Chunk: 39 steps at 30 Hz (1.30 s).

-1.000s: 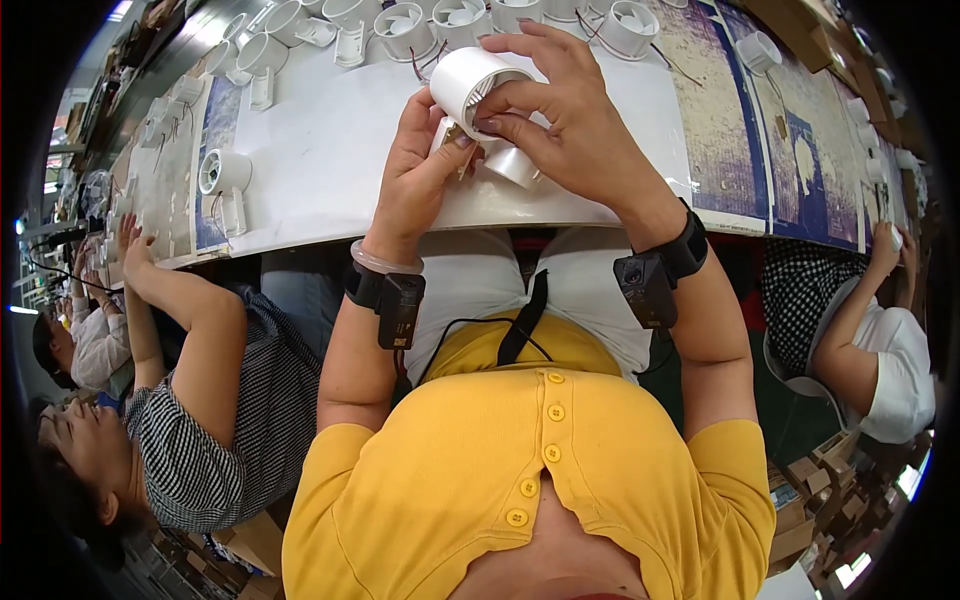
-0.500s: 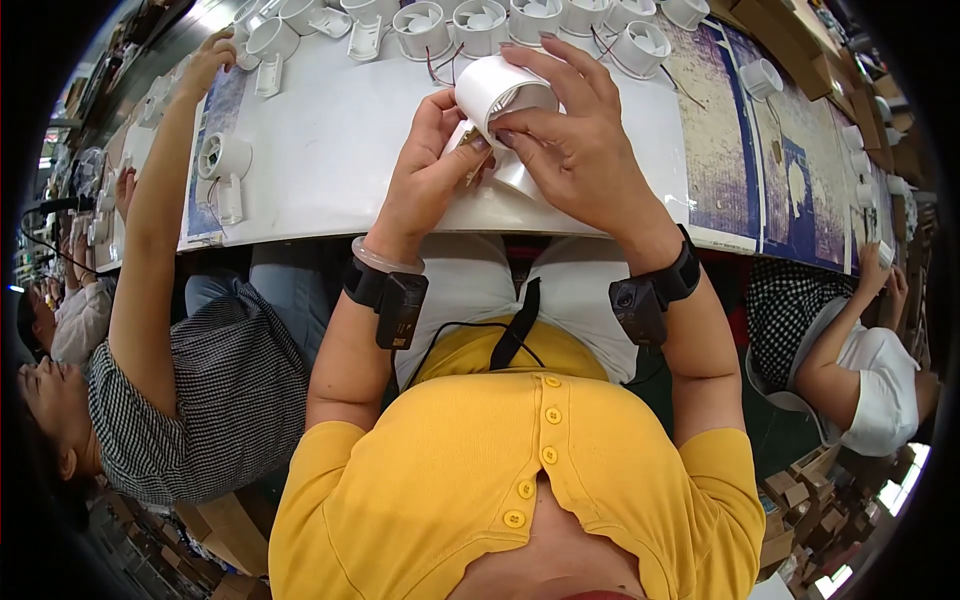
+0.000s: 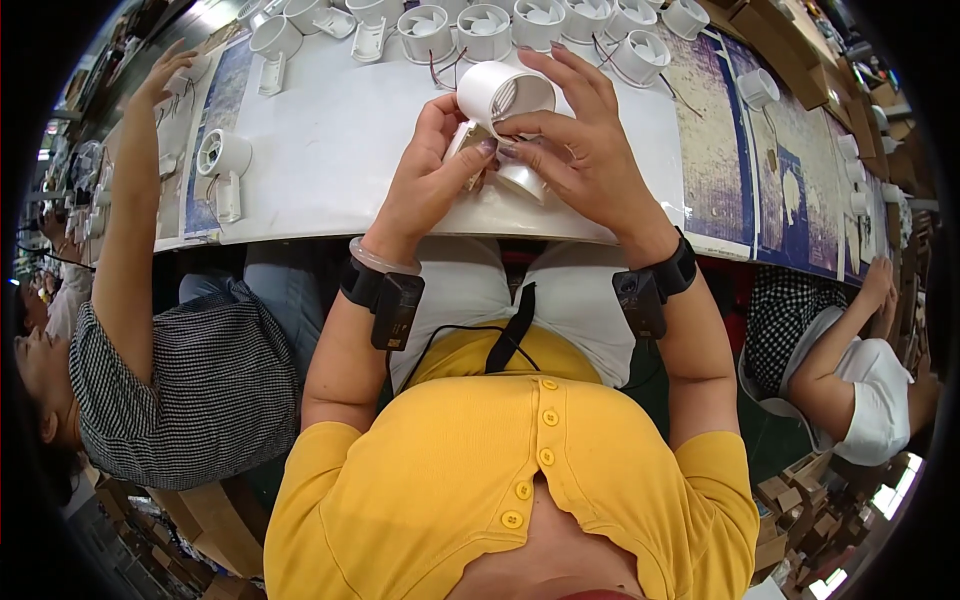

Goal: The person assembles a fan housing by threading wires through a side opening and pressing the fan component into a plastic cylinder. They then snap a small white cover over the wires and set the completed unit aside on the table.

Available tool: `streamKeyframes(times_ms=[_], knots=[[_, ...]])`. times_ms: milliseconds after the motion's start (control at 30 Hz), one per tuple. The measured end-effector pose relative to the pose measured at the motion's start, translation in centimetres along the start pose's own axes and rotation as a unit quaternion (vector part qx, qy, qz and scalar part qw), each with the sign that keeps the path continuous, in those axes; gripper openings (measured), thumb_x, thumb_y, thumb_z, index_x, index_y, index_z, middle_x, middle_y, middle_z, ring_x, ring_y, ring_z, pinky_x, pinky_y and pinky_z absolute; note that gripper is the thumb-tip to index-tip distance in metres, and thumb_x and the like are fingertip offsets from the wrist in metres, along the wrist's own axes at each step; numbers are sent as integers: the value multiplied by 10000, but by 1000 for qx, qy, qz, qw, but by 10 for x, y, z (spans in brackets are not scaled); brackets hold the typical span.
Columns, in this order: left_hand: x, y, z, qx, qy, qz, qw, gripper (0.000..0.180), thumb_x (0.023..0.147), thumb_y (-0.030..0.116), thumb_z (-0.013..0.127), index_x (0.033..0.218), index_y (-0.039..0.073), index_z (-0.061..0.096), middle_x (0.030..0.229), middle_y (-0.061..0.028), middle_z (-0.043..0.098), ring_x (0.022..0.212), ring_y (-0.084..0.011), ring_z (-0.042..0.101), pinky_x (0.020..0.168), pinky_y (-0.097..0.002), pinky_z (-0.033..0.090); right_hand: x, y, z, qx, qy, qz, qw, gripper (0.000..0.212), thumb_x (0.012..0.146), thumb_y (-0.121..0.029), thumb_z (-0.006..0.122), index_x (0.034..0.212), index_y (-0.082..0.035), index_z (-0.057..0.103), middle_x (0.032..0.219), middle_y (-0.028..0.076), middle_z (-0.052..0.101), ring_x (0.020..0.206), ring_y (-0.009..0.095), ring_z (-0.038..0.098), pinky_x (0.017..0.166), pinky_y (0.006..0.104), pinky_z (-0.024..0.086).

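A white cylindrical fan housing [image 3: 484,92] is held up over the near edge of the table, its open end toward the right. My left hand [image 3: 428,180] is closed round the housing's lower left part, where a flat white handle-like piece [image 3: 461,140] shows beside the thumb. At the rim, the thumb and index finger of my right hand [image 3: 592,165] come together, while its other fingers stretch up behind the housing. Whatever lies between those fingertips is hidden. Just below, another rounded white part [image 3: 524,184] shows partly behind my fingers.
Several white fan housings with blades [image 3: 484,35] and thin wires line the table's far side. Another fan unit [image 3: 224,153] lies at the left, one [image 3: 760,88] at the right. Cardboard [image 3: 775,45] borders the far right. People sit at both sides; one person's arm [image 3: 135,200] reaches over the left.
My right thumb and index finger have shifted slightly at the rim, and the housing has turned a little. The left person's arm has swung further left, away from the far-row housings.
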State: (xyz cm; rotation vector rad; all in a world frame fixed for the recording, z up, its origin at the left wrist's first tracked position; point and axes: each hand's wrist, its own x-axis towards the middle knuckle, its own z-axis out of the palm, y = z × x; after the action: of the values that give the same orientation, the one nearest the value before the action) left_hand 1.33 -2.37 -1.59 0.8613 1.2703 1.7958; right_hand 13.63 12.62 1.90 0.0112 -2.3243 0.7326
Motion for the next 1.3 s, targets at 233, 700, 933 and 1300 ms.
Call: streamKeyframes(times_ms=[233, 700, 933, 1300], knots=[[-2, -1, 0, -15, -1, -5, 1000, 473, 929, 87, 556, 1325, -13, 317, 1178, -90, 492, 964, -114, 533, 808, -248, 469, -3, 3, 0, -5, -8, -21, 1000, 199, 718, -79, 764, 900, -153, 732, 1394, 47, 499, 1358, 315, 331, 1090, 411, 313], [1, -2, 1, -25, 19, 3, 999, 420, 922, 59, 533, 1298, 5, 355, 1159, -81, 494, 967, -114, 520, 814, -247, 460, -13, 14, 6, 33, 7, 11, 999, 430, 756, -107, 743, 1154, -99, 579, 1420, 104, 465, 1336, 315, 374, 1099, 419, 298], [2, 1, 0, -45, 45, 9, 998, 405, 913, 46, 539, 1277, 5, 367, 1158, -78, 496, 987, -110, 508, 826, -249, 455, -18, 10, -15, 255, -113, 249, 928, 623, 818, -113, 696, 1326, -12, 349, 1333, 173, 493, 1272, 259, 461, 1092, 382, 322], [-8, -4, 1, -17, 69, -3, 997, 387, 898, 47, 552, 1247, 12, 387, 1114, -80, 521, 842, -83, 534, 718, -237, 478, -22, -19, -12, 130, -144, 260, 946, 706, 761, -156, 763, 1324, 4, 368, 1251, 183, 512, 1138, 288, 546, 934, 376, 464]])
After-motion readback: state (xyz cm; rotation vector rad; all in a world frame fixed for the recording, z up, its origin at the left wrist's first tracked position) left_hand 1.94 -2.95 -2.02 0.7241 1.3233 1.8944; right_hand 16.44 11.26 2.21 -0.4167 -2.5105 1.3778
